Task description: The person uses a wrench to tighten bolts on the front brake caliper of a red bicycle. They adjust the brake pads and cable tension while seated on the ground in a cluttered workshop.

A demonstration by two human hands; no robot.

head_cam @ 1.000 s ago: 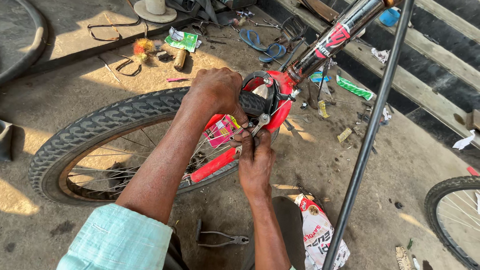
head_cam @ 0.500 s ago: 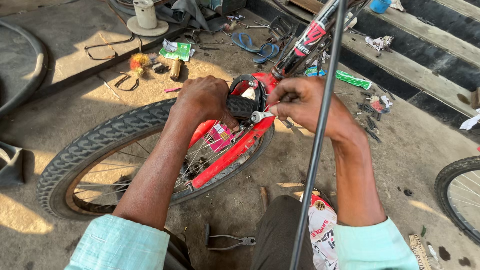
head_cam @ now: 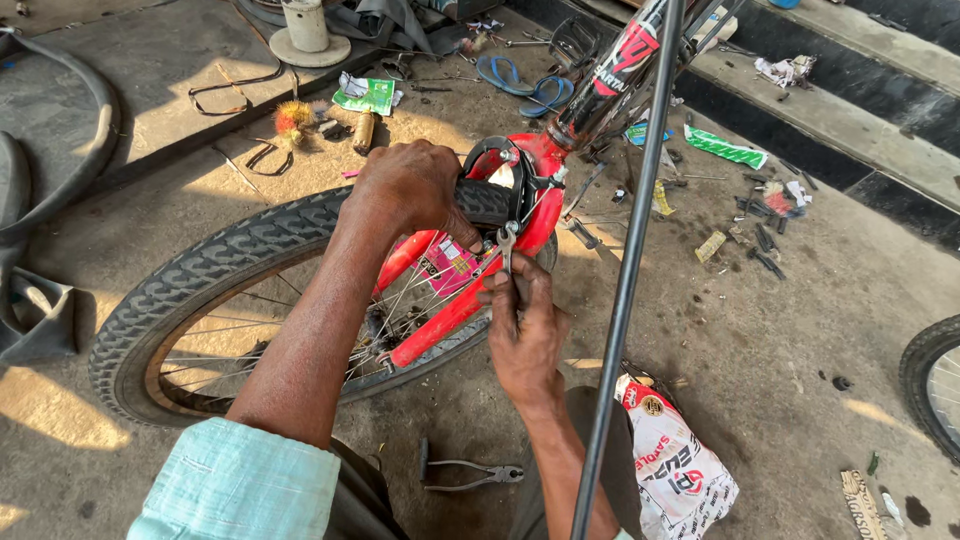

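Observation:
A red bicycle fork [head_cam: 455, 305] straddles a black knobbly tyre [head_cam: 215, 275] on a spoked wheel. My left hand [head_cam: 410, 190] presses down on the tyre beside the black brake caliper [head_cam: 500, 165] at the fork crown. My right hand [head_cam: 525, 325] grips a small silver spanner [head_cam: 506, 245] whose jaw sits at the brake bolt on the fork. A dark thin rod [head_cam: 630, 260] runs diagonally in front of my right arm.
Pliers [head_cam: 470, 475] lie on the concrete floor near my knees, beside a printed white bag [head_cam: 675, 455]. Blue sandals [head_cam: 525, 85], a green packet [head_cam: 725, 148], small tools and scraps lie beyond the bicycle. Another wheel [head_cam: 935, 385] is at the right edge. Rubber tubes lie at left.
My right hand has dropped from the top right of the brake to below it, now holding the spanner upright on the bolt. My left hand stays on the tyre.

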